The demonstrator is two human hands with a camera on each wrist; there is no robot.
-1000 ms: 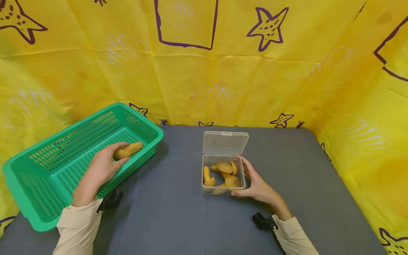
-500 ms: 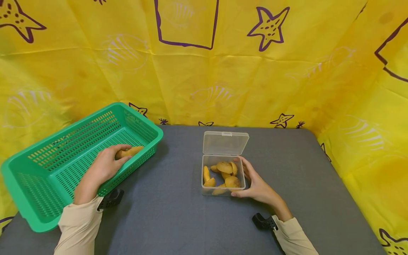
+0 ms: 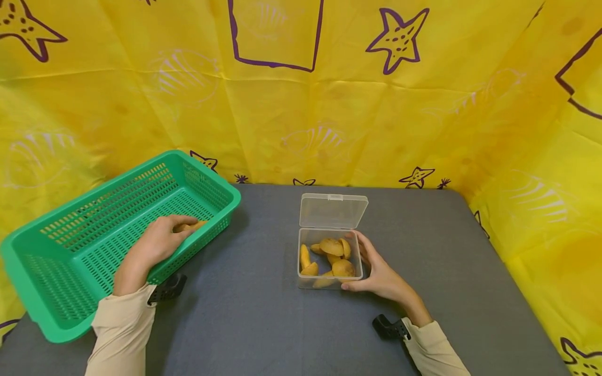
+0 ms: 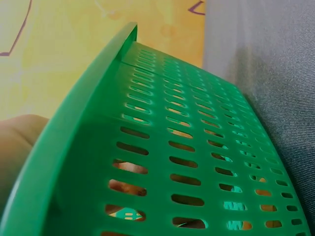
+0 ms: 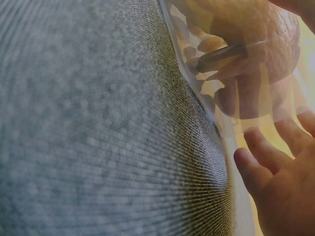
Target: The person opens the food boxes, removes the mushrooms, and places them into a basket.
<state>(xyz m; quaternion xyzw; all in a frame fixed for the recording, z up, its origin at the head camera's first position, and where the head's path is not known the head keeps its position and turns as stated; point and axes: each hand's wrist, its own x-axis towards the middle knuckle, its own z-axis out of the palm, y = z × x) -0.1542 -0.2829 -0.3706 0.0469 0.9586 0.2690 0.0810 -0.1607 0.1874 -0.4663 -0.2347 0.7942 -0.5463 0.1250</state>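
Inside the green perforated basket my left hand holds a yellow-brown mushroom, mostly covered by the fingers. In the left wrist view the basket's side wall hides most of that hand. My right hand grips the right side of a clear plastic box, thumb at the front corner and fingers along the far side. Several similar mushrooms lie in the box, and its hinged lid stands raised at the back. Through the box wall, the right wrist view shows a mushroom close up.
A dark grey cloth covers the table. Behind it and to the right hangs a yellow curtain printed with starfish and fish. The basket stands tilted at the left, the box near the middle.
My left hand has moved slightly right and down into the basket with the mushroom, so less of the mushroom shows. My right hand and the box stay put.
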